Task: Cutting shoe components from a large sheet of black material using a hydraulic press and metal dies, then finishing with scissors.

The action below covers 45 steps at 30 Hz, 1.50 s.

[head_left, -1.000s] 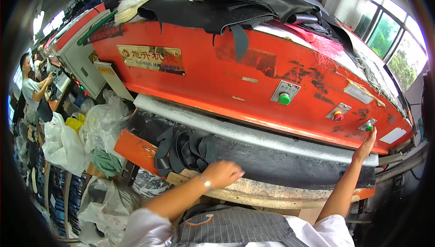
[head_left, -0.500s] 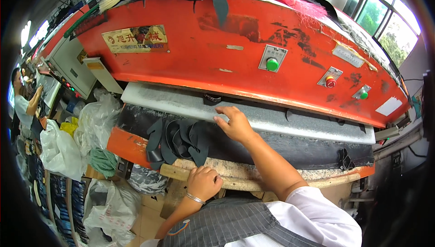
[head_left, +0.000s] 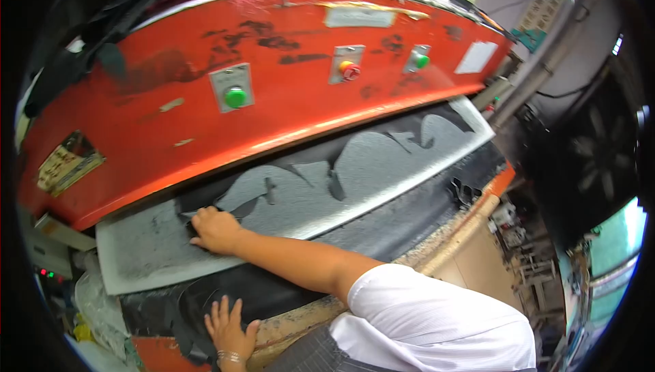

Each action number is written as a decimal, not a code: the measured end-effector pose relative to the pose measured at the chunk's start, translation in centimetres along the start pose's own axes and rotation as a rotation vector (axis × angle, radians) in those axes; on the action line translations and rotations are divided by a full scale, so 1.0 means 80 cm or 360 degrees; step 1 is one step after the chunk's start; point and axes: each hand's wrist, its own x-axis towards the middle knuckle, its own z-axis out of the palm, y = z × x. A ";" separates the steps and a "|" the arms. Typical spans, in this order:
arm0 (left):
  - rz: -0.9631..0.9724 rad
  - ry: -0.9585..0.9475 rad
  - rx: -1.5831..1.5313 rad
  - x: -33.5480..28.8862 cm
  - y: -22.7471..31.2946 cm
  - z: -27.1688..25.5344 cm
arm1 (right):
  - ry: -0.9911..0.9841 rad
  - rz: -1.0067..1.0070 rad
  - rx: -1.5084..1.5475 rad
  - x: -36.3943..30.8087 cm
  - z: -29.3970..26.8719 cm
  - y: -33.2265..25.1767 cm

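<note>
My right hand reaches over the pale cutting board, its fingers curled on the left end of a black leather-like sheet. Large curved gaps run along that sheet's near edge, and its far side disappears beneath the red press beam. My left hand is spread, palm down, near the front edge, beside a pile of dark cut pieces. Its fingers hold nothing. What lies under the right fingertips is partly hidden.
Green buttons and a red knob stick out of the beam. Small black scraps lie toward the right end of the front ledge. A worn wooden rail edges the ledge. Plastic bags sit at the lower left.
The view has swung right. More of the pale board now shows out from under the beam, with the black sheet on it. My right hand has reached the sheet; my left hand has spread its fingers.
</note>
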 end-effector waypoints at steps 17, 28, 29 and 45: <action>-0.0229 0.0201 0.0331 0.032 0.103 -0.013 | -0.0334 -0.0800 0.0537 -0.280 -0.171 0.177; 0.0143 0.0436 -0.0105 0.031 0.414 0.142 | 0.0640 0.1248 0.0043 -0.601 -0.516 0.588; 0.0130 0.0423 -0.0029 0.033 0.427 0.140 | 0.0728 0.1239 -0.0010 -0.621 -0.530 0.629; -0.0234 0.0557 0.0021 0.029 0.453 0.154 | 0.0497 0.0863 0.0249 -0.604 -0.599 0.831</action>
